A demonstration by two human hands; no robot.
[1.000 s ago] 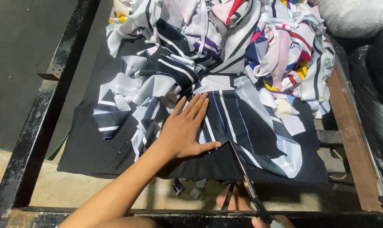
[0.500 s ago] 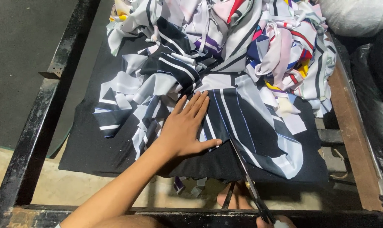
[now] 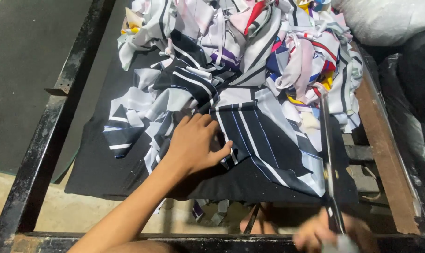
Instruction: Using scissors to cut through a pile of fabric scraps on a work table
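The scissors (image 3: pixel 328 154) swung right, blades now pointing away, right hand (image 3: pixel 322 233) gripping; left hand (image 3: pixel 193 147) flat on striped fabric (image 3: pixel 264 140).

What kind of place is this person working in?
Probably a small garment or fabric-cutting workshop. A heap of striped cloth offcuts lies on a dark cloth over a rough metal frame, and the right hand holds long scissors while the left hand presses striped fabric flat.

Vantage: one camera on my head, above the near edge of the black metal frame (image 3: pixel 44 140).
Facing: steeply down and forward across the frame.
Nearness: close, at arm's length.
Shared views: none, a single view.
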